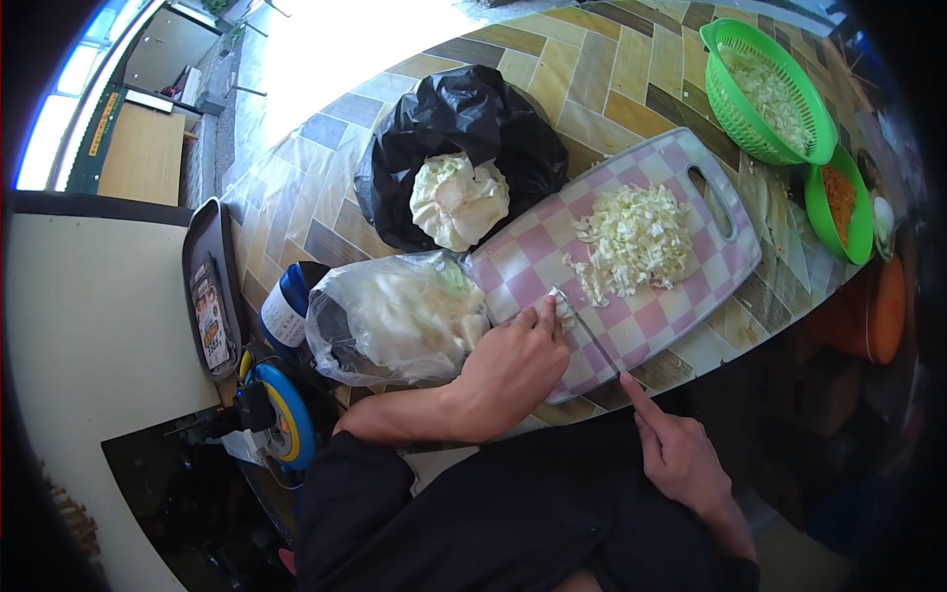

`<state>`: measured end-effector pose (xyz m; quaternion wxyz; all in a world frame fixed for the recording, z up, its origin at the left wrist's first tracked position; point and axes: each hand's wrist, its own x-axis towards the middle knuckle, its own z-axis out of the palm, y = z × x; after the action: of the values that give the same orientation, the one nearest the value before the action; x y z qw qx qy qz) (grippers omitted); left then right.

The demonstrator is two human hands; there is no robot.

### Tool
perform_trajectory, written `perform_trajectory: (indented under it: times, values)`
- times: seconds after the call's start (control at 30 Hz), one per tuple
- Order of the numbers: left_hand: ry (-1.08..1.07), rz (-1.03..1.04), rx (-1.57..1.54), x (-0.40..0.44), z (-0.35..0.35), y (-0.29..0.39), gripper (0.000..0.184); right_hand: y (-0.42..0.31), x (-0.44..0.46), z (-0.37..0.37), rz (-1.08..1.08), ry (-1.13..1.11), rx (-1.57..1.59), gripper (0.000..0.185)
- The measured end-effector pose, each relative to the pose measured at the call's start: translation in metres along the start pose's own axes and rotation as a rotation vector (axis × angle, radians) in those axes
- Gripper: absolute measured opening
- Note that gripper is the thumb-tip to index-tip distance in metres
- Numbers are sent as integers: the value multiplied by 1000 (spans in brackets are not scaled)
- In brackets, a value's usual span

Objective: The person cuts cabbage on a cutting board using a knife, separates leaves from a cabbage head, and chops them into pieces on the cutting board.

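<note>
My right hand (681, 449) is closed round the handle of a knife (595, 343), index finger stretched along its back. The blade lies over the pink and white checkered cutting board (715, 286). Beside the blade, my left hand (521, 360) presses its bent fingertips on a small piece of cabbage (564, 312) near the board's left edge. A pile of chopped cabbage (636, 242) rests on the middle of the board. At the left hand's forearm is a clear plastic bag (395, 316) with pale leaves inside.
Behind the clear bag, a cabbage head (459, 200) sits on a black plastic bag (400, 128). A green colander (769, 94) of shredded cabbage and a green bowl (838, 207) of orange shreds stand at the right. A dark tray (212, 296) and blue container (286, 311) are at the left.
</note>
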<state>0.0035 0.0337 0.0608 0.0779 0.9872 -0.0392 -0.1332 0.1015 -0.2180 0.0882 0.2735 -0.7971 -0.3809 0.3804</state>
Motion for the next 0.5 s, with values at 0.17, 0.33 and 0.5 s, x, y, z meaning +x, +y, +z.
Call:
perform_trajectory:
  times: [0.17, 0.33, 0.5]
  values:
    - [-22, -30, -32, 2, 2, 0, 50, 4, -5, -3, -32, 5, -31, 69]
    - [40, -10, -32, 2, 3, -1, 48, 5, -6, -6, -21, -24, -88, 71]
    - [-65, -29, -30, 2, -3, 1, 52, 3, -4, -8, 8, -40, -102, 72]
